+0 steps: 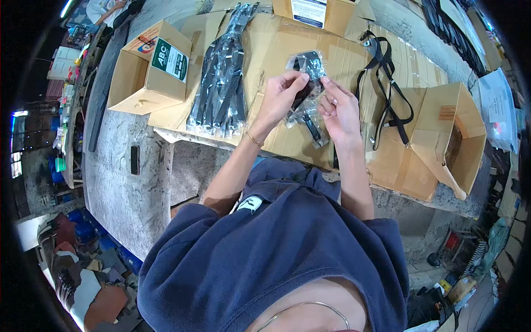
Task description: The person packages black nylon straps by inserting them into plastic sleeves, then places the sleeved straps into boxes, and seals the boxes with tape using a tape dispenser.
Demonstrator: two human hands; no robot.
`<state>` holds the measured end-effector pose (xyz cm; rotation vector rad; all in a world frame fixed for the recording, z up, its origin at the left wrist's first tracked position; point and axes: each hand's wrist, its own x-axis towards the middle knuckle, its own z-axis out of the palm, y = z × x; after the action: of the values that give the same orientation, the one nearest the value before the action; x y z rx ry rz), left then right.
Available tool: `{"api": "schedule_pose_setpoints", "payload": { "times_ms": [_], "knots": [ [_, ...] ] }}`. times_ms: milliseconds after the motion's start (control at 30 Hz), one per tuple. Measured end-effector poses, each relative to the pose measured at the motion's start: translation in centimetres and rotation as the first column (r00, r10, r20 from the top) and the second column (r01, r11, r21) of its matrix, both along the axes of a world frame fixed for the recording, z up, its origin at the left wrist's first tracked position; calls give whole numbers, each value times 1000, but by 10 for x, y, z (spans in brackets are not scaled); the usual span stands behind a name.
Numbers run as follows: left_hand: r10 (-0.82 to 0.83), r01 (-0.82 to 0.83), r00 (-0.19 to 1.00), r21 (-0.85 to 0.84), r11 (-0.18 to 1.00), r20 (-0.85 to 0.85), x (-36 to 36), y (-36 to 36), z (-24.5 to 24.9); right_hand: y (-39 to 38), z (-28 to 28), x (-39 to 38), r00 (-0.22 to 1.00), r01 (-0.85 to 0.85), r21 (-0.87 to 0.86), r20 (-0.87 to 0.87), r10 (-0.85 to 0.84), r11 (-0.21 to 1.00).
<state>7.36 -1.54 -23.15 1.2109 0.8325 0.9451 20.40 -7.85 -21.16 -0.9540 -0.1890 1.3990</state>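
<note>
Both hands meet above the cardboard sheet [265,61]. My left hand [282,93] pinches the edge of a clear plastic bag [313,62] with dark contents, thumb and forefinger together. From the other side, my right hand [339,108] pinches the same bag near its lower right edge. Below them lies another clear packet [312,130] holding a black item. Left of my hands is a long pile of black straps in clear bags [221,83]. On the right, loose black straps [387,83] with metal parts lie uncovered.
An open cardboard box [127,77] stands at the left, another [442,133] at the right, and a third [332,22] at the back. A black phone [135,160] lies on the grey table. Part of another person [102,10] shows at the top left.
</note>
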Motion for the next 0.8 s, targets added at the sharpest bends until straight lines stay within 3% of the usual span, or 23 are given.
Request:
{"api": "schedule_pose_setpoints", "payload": {
  "times_ms": [100, 167, 300, 367, 400, 467, 500, 567, 600, 633, 700, 733, 800],
  "knots": [
    [-42, 43, 999, -59, 997, 12, 0, -1, 1, 0, 0, -1, 1000, 14, -16, 7, -14, 1000],
    [-42, 47, 987, 28, 998, -155, 1, -3, -3, 0, -2, -2, 999, 44, -18, 14, -44, 999],
    [-3, 3, 997, -1, 1000, -80, 5, -6, -3, 0, -9, -7, 996, 76, -27, 49, -74, 997],
    [25, -24, 995, 6, 1000, -96, 6, -9, 1, 4, -20, -12, 922, 213, 18, 326, -207, 977],
    [23, -23, 995, 6, 1000, -95, 5, -9, -3, 2, -21, -14, 922, 214, 18, 326, -208, 977],
    [1, -2, 997, -10, 1000, -74, 4, -5, -14, -2, -21, -17, 620, 299, 145, 722, -308, 943],
    [4, -5, 997, -5, 1000, -72, 4, -5, -10, 0, -24, -15, 619, 296, 151, 721, -310, 943],
    [-30, 28, 998, -33, 999, -59, 0, -8, -1, 3, -30, -6, 478, 306, 354, 746, -464, 884],
    [-29, 27, 998, -28, 999, -58, -1, -7, 0, 6, -30, 1, 421, 240, 336, 809, -410, 911],
    [-48, 45, 997, -32, 998, -68, -2, -7, 0, 8, -30, 9, 419, 241, 340, 808, -414, 909],
    [-71, 69, 994, -28, 997, -77, -3, -6, -1, 13, -24, 21, 788, -107, 151, 616, -9, 983],
    [-76, 75, 992, -15, 997, -104, -3, -6, -1, 13, -13, 22, 760, -130, 72, 648, 53, 989],
    [-90, 89, 990, -21, 996, -108, -6, -6, 0, 15, -16, 24, 783, -154, 103, 620, 58, 983]
  ]
}}
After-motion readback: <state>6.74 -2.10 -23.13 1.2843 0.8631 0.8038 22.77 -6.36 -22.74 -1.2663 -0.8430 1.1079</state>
